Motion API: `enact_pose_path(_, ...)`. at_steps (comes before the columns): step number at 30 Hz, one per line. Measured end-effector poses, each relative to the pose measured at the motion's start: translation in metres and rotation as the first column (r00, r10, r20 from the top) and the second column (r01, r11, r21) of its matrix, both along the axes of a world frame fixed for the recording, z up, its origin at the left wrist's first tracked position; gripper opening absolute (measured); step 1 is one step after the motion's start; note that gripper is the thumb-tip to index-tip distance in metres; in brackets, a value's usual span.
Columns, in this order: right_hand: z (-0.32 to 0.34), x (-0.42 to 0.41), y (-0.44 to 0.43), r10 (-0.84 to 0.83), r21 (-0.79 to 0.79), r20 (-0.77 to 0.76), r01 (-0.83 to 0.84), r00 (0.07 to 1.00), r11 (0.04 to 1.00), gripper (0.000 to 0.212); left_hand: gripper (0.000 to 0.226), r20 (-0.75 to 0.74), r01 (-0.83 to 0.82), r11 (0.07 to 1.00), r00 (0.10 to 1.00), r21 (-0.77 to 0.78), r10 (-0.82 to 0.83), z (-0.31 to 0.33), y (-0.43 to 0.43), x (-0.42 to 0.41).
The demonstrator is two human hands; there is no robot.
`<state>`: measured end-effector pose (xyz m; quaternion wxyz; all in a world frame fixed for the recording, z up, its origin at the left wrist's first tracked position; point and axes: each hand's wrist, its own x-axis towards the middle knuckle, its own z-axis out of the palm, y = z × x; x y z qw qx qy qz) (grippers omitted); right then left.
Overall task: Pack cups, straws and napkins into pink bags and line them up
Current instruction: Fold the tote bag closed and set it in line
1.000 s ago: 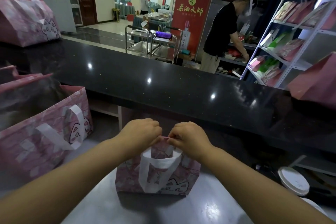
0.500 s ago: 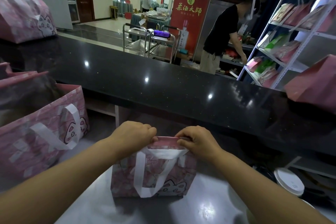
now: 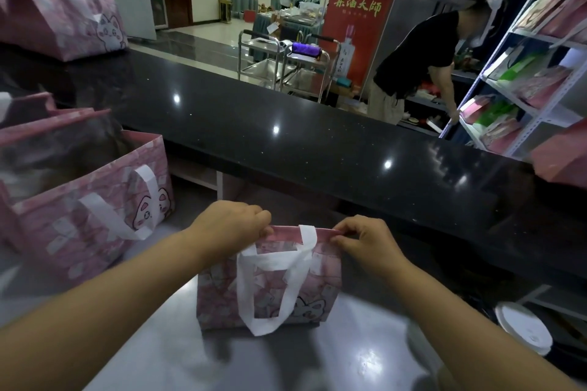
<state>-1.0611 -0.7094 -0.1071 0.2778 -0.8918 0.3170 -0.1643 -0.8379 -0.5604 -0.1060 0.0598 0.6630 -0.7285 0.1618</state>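
Since a second ago the left hand [image 3: 229, 225] and the right hand [image 3: 365, 240] have slid apart and now pinch the top edge of the pink bag [image 3: 270, 290], upright on the steel table [image 3: 365, 346], near its corners; an uneven pull could tip it.

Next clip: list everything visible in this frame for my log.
small bag: one, pink, white handles, centre of steel worktop.
open bags: at least two, pink, left on worktop.
counter bags: two, pink, far left and right on black counter.
lidded cup: one clear, white, lower right.
rack: one, white, right, pink and green packs.
trolleys: two, steel, beyond counter.
banner: one, red, behind trolleys.
person: one, black top, by rack.
left hand, right hand: pinching small bag's top edge, one per end.
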Motion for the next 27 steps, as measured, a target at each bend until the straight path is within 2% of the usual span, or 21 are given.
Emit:
enact_pose_path(3,-0.001,0.003,0.003,-0.004,0.012,0.085,0.003,0.996,1.000,0.020,0.022,-0.001,-0.116,0.993,0.993,0.017,0.116,-0.001,0.008,-0.005)
enact_pose_path(5,-0.002,0.002,0.006,-0.004,0.037,0.151,-0.002,0.989,0.999,0.034,0.025,-0.033,-0.239,0.969,0.970,0.067,0.241,0.001,0.015,-0.013)
enact_pose_path(7,-0.001,-0.002,0.009,-0.018,0.053,0.185,0.008,0.983,0.999,0.043,0.027,-0.108,-0.341,0.933,0.930,0.111,0.353,0.008,0.022,-0.023)
enact_pose_path(11,-0.003,-0.010,0.019,0.002,0.033,0.175,-0.007,0.985,0.999,0.044,0.030,-0.270,-0.450,0.871,0.829,0.198,0.490,0.020,0.036,-0.044)
enact_pose_path(15,-0.009,-0.017,0.039,0.076,0.007,0.226,-0.080,0.971,0.997,0.039,0.037,-0.537,-0.475,0.824,0.628,0.309,0.564,0.024,0.051,-0.062)
enact_pose_path(18,-0.016,-0.022,0.060,0.147,-0.083,0.299,-0.128,0.943,0.988,0.031,0.038,-0.805,-0.449,0.831,0.328,0.328,0.495,0.017,0.072,-0.066)
enact_pose_path(19,-0.018,-0.023,0.068,0.174,-0.127,0.322,-0.139,0.931,0.982,0.027,0.035,-0.835,-0.466,0.829,0.283,0.310,0.471,0.012,0.081,-0.066)
enact_pose_path(22,-0.023,-0.026,0.088,0.259,-0.255,0.391,-0.166,0.883,0.953,0.020,0.020,-0.762,-0.538,0.780,0.344,0.319,0.549,-0.011,0.113,-0.060)
enact_pose_path(24,-0.028,-0.028,0.101,0.292,-0.300,0.414,-0.173,0.862,0.938,0.015,0.038,-0.682,-0.509,0.766,0.397,0.394,0.614,-0.029,0.134,-0.062)
enact_pose_path(27,-0.039,-0.033,0.120,0.337,-0.335,0.402,-0.206,0.851,0.919,0.014,0.074,-0.656,-0.325,0.821,0.493,0.470,0.571,-0.055,0.157,-0.076)
